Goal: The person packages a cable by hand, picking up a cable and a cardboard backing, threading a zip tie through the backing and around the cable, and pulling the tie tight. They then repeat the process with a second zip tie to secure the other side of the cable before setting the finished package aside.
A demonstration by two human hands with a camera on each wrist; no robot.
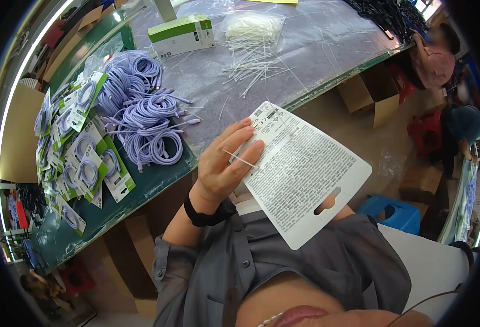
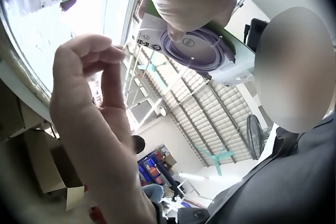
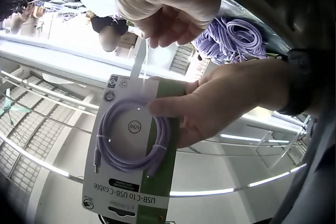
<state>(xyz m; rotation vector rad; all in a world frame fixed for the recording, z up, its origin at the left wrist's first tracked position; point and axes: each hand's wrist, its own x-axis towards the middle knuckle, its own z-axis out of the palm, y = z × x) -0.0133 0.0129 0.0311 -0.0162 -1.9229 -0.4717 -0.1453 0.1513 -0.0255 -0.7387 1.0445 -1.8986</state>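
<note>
A white-and-green cable card (image 1: 311,169) is tilted over the table's near edge, its printed back toward the head camera. My left hand (image 1: 216,166) holds it by the side, fingers across the back and thumb on the front. On that front sits a coiled purple USB-C cable (image 3: 107,145). A thin white cable tie (image 1: 242,159) crosses between my left fingers. My right hand (image 3: 168,6), hidden behind the card in the head view, has its fingertips drawn together and pinches a white tie strip (image 3: 146,58) just beyond the card's edge.
Loose purple cable coils (image 1: 153,125) lie on the table, with a pile of carded cables (image 1: 84,158) at left. Farther back are a row of flat cards (image 1: 180,38) and a bag of white ties (image 1: 253,30). Cardboard boxes (image 1: 360,95) and a blue stool (image 1: 390,212) stand at right.
</note>
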